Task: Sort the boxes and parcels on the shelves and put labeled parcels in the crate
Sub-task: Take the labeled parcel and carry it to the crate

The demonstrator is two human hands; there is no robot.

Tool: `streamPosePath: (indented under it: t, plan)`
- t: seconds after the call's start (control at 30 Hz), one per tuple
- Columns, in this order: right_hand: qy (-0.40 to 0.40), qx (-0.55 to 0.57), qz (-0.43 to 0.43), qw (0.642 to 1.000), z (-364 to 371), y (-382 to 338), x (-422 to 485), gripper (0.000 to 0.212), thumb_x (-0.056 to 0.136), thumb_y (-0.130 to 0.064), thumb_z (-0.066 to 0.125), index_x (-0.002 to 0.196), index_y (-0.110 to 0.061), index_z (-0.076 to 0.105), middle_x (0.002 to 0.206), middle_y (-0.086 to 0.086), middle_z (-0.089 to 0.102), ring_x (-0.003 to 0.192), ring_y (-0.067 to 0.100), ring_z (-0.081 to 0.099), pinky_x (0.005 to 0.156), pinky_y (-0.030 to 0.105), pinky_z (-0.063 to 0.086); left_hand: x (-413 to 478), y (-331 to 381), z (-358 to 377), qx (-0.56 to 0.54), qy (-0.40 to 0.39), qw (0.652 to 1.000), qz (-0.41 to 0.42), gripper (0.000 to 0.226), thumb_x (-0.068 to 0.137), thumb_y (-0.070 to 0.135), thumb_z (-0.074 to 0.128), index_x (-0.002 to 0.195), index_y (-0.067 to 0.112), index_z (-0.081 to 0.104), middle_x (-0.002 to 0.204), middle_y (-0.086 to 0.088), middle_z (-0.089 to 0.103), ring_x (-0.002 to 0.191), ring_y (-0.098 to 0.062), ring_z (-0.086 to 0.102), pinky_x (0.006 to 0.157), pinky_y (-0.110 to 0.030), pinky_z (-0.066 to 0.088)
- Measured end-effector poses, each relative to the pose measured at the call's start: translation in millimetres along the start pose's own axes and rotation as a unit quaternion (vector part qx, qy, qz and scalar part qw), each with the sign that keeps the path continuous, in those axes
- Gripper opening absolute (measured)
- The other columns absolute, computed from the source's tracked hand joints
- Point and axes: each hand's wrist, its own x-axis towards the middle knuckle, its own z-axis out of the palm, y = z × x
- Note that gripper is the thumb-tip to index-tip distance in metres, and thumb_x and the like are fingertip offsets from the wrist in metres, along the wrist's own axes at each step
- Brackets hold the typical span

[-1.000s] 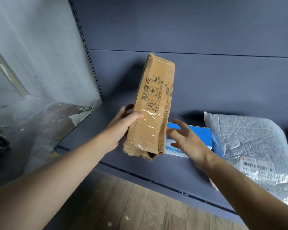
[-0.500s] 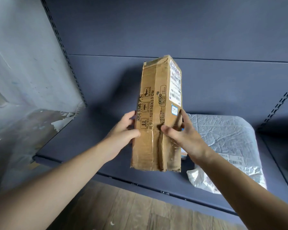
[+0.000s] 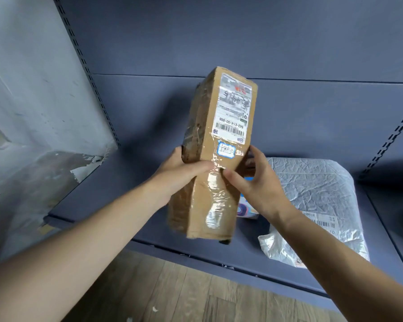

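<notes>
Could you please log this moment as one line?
left hand: grips cardboard box | right hand: grips cardboard box | shipping label: facing camera | silver parcel: lying on shelf

dim cool light, soft shadows, tape glare, slight blur, wide-angle bending

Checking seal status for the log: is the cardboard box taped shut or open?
Shut, as far as visible: glossy clear tape wraps the cardboard box.
</notes>
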Motion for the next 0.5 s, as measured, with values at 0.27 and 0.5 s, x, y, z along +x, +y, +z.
streamPosePath:
  t: [0.27,0.5]
  plan:
    - [0.073,-0.328,-0.158,0.929,-26.7,-6.0,2.7,0.088,0.072,-0.022,0.085,0.148,-0.017,0.042,0.148,0.017,0.038,0.134,0.037,0.038,0.111,0.046,0.038,3.5,36.1,-9.7,0.520,-0.044,0.846,0.111,0.112,0.054,0.057,0.060,0.154,0.028,0.020,0.149,0.006,0.038,0.138,-0.020,0.032,0.111,-0.037,0.032]
    - [-0.113,-0.487,-0.105,0.860,-50.4,-15.5,0.1,0.125,0.065,-0.062,0.078,0.156,-0.038,-0.003,0.163,0.005,0.014,0.152,0.024,0.010,0.121,0.054,0.008,-4.8,60.4,18.8,0.625,-0.090,0.707,0.317,0.093,0.065,0.044,0.072,0.146,0.022,0.030,0.138,0.005,0.040,0.138,-0.016,0.023,0.121,-0.042,0.007]
